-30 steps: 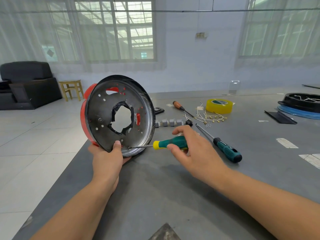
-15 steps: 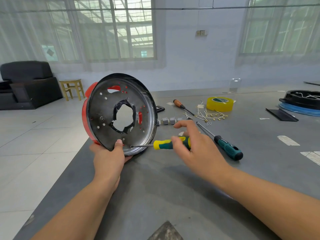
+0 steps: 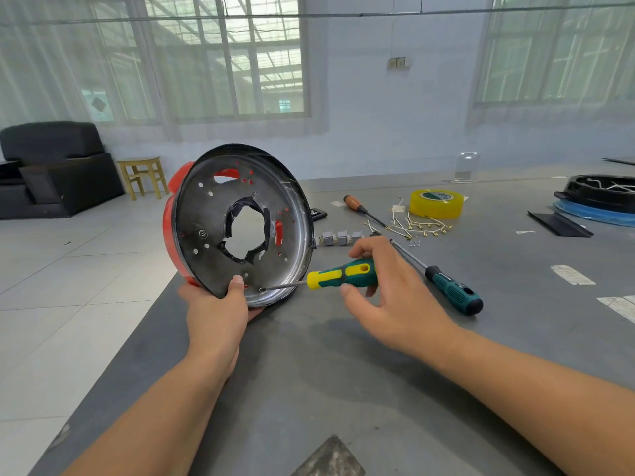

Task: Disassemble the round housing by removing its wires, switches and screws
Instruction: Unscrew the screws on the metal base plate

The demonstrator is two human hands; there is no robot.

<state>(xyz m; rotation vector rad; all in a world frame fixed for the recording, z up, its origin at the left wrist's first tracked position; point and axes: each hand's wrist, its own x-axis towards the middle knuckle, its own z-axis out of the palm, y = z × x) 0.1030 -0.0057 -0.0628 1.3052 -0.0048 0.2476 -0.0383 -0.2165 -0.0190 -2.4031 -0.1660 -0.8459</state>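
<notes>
Standing on edge at the table's point(image 3: 343, 355) near-left corner, the round housing point(image 3: 213, 228) is gripped at its bottom rim by the left hand point(image 3: 216, 310), thumb pressed on its metal face. Just right of the housing, the right hand point(image 3: 388, 297) pinches a green-and-yellow screwdriver point(image 3: 340, 278), its tip on a screw point(image 3: 262, 289) near the rim.

You have the round housing point(image 3: 237, 223) tilted on edge at the bench's point(image 3: 343, 355) left edge: dark metal face, red shell behind, jagged central hole. Gray switches point(image 3: 340, 237) and wires point(image 3: 417, 225) lie behind it.
</notes>
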